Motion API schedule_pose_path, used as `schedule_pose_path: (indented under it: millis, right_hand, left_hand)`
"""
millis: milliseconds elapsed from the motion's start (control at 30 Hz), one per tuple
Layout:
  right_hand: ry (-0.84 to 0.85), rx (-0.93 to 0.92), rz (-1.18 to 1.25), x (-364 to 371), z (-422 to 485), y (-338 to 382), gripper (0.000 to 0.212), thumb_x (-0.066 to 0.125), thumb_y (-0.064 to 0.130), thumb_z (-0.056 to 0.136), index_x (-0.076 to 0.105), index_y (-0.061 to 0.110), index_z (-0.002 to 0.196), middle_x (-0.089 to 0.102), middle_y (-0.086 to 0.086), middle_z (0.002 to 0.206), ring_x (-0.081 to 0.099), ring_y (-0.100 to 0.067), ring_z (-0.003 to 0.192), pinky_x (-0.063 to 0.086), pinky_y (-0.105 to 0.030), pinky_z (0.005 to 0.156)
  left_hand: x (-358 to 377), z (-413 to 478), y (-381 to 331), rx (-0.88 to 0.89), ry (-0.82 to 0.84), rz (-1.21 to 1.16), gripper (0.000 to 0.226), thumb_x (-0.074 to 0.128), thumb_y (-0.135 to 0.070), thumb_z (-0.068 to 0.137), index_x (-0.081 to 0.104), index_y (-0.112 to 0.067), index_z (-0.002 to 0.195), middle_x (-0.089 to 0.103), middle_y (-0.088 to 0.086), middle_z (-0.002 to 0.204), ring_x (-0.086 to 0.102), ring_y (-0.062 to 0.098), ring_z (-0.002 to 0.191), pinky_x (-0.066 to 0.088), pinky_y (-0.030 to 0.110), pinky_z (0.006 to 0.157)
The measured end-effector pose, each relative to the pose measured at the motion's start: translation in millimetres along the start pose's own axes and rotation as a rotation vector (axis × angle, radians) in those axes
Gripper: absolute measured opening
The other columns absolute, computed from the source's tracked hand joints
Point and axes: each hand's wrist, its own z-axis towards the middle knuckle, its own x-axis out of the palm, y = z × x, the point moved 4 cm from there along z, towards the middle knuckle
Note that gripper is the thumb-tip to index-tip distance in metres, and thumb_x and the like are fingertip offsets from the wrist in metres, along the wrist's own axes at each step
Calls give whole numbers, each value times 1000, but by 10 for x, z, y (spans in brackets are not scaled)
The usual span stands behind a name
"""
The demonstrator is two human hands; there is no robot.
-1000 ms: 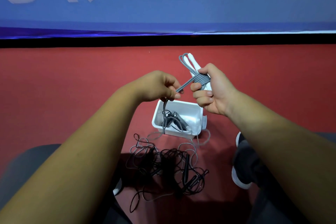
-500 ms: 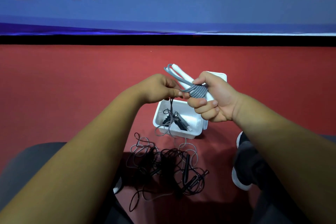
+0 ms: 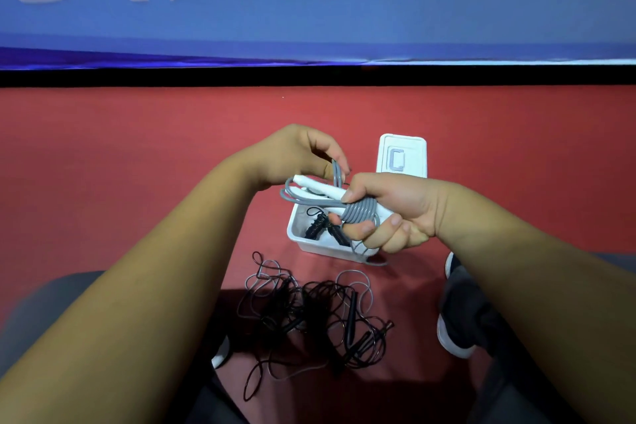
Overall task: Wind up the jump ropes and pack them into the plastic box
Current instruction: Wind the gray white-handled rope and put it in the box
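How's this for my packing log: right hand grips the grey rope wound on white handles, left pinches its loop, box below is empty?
Not empty: the head view shows a wound black rope in the box. The right hand and left hand hold the grey rope as said.

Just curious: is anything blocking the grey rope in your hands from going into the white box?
Nothing visible does. The grey rope, gripped by the right hand and pinched by the left hand, is right above the open box; its lid lies behind. One wound black rope is already inside, with room beside it.
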Motion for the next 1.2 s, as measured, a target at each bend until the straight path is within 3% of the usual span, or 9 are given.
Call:
schedule_pose_path:
  millis: [100, 233, 367, 500, 667, 867, 1033, 1100, 1200]
  right_hand:
    - [-122, -3, -27, -36, 10, -2, 24, 59, 33, 87, 55, 15, 103, 43, 0, 73, 23, -2, 38, 13, -16, 35]
    - [-287, -47, -18, -77, 30, 31, 18, 53, 33, 93, 53, 17, 102, 43, 1, 73, 23, -2, 39, 11, -16, 36]
    - [-415, -83, 40, -110, 59, 60, 21, 53, 36, 97, 49, 17, 105, 44, 2, 72, 20, -4, 42, 13, -16, 36]
    - [-530, -183, 140, -148, 58, 120, 20, 56, 36, 99, 49, 17, 99, 45, 1, 72, 20, -3, 45, 16, -15, 36]
    - [-652, -302, 246, -234, 32, 171, 19, 60, 33, 100, 49, 17, 103, 48, -2, 73, 22, -7, 50, 22, -17, 38]
    - [-693, -406, 249, -245, 22, 223, 24, 63, 39, 98, 50, 19, 98, 49, -1, 71, 18, -9, 54, 20, -19, 40]
    - [-744, -415, 208, -249, 70, 220, 65, 73, 80, 78, 53, 23, 102, 50, 1, 70, 16, -10, 52, 16, -20, 41]
    - [-756, -441, 221, -255, 78, 227, 67, 69, 85, 78, 55, 24, 101, 50, 2, 69, 16, -10, 50, 15, -19, 42]
    - [-773, -476, 257, -253, 60, 240, 59, 66, 80, 85, 56, 23, 99, 49, 2, 67, 17, -10, 47, 15, -20, 42]
  left_hand:
    - [-43, -15, -77, 4, -45, 42, 19, 75, 10, 82, 79, -5, 92, 79, 15, 91, 70, 21, 82, 56, 38, 81]
    - [-99, -38, -148, 5, -92, 169, 24, 71, 8, 81, 79, -15, 85, 77, 15, 84, 66, 21, 70, 51, 36, 65]
    - [-118, -49, -180, -11, -119, 273, 20, 71, 8, 81, 75, -12, 85, 74, 14, 75, 66, 22, 63, 53, 34, 60]
    - [-152, -51, -236, -13, -135, 386, 14, 82, -5, 84, 76, -15, 91, 77, 3, 83, 75, 15, 76, 60, 29, 71]
    - [-144, -83, -237, 15, -82, 556, 21, 73, -20, 95, 77, -31, 112, 73, -10, 101, 67, 3, 89, 52, 21, 81]
    - [-90, -75, -70, -120, -126, 489, 15, 81, -15, 89, 72, -25, 97, 71, -7, 84, 61, 5, 71, 50, 28, 73]
    - [-13, -58, 37, -191, -126, 476, 12, 81, -25, 90, 74, -15, 94, 72, 4, 79, 63, 12, 62, 51, 28, 66]
    - [22, -64, 62, -227, -117, 435, 20, 74, -29, 96, 72, -9, 94, 69, 9, 75, 69, 16, 57, 53, 28, 58]
    - [57, -92, 79, -219, -149, 274, 29, 72, -29, 99, 69, -1, 94, 60, 8, 70, 62, 17, 52, 53, 27, 53]
